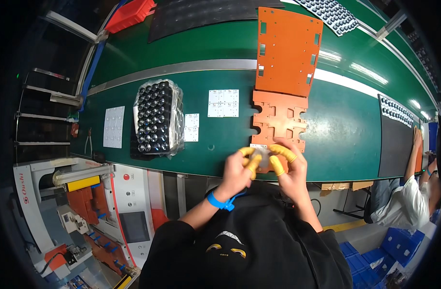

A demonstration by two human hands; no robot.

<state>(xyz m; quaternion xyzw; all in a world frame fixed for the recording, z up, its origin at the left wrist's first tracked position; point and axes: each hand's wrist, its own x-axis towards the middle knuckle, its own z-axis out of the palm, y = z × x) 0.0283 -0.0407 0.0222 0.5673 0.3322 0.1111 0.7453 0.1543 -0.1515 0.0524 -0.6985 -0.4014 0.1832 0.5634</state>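
My left hand (239, 169) and my right hand (292, 168), with yellow covers on the fingertips, meet over the near end of an orange fixture (273, 111). Between their fingers is a small pale grey piece (263, 155), blurred, so its kind cannot be made out. Both hands are closed around its sides. A bit of white board (257, 145) shows just beyond the fingers, on the fixture. The fixture has notched edges and several recesses. Its flat orange lid (289, 53), pierced with slots, lies folded back away from me. A blue strap circles my left wrist.
Left of the fixture lie white square boards (224, 103), a smaller board pair (191, 127), a bagged black tray of round lenses (155, 115), a white sheet (114, 127) and pliers (88, 142). A machine (129, 212) stands near left. Another person's arm (413, 154) rests far right.
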